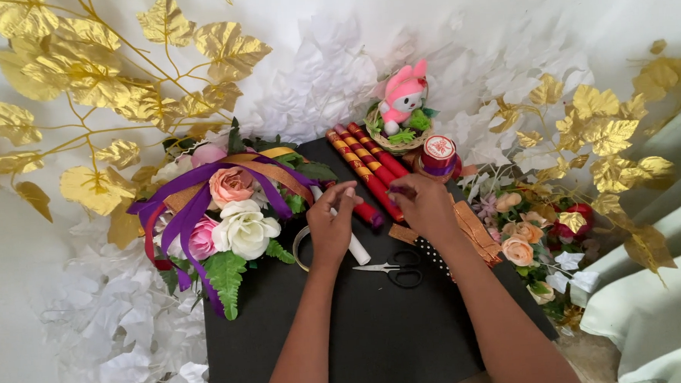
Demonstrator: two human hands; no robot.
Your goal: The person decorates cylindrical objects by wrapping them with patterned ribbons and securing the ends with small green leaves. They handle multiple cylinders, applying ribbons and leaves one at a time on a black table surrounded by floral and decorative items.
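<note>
My left hand (331, 224) pinches something small at its fingertips above a white tube (356, 247) lying on the black mat (377, 335). My right hand (425, 205) is close beside it, fingers curled on a thin dark strand or ribbon end that I cannot make out clearly. Several red and gold rolls (364, 167) lie just beyond both hands. Black-handled scissors (396, 269) rest on the mat directly under my wrists. A ring of clear tape (303, 247) sits by my left wrist.
A flower bouquet with purple and orange ribbons (223, 212) lies at left. A pink plush toy in a small basket (402, 108) and a red ribbon spool (438, 156) stand behind. Peach and red flowers (530, 237) sit right. Gold leaves and white leaves surround the mat.
</note>
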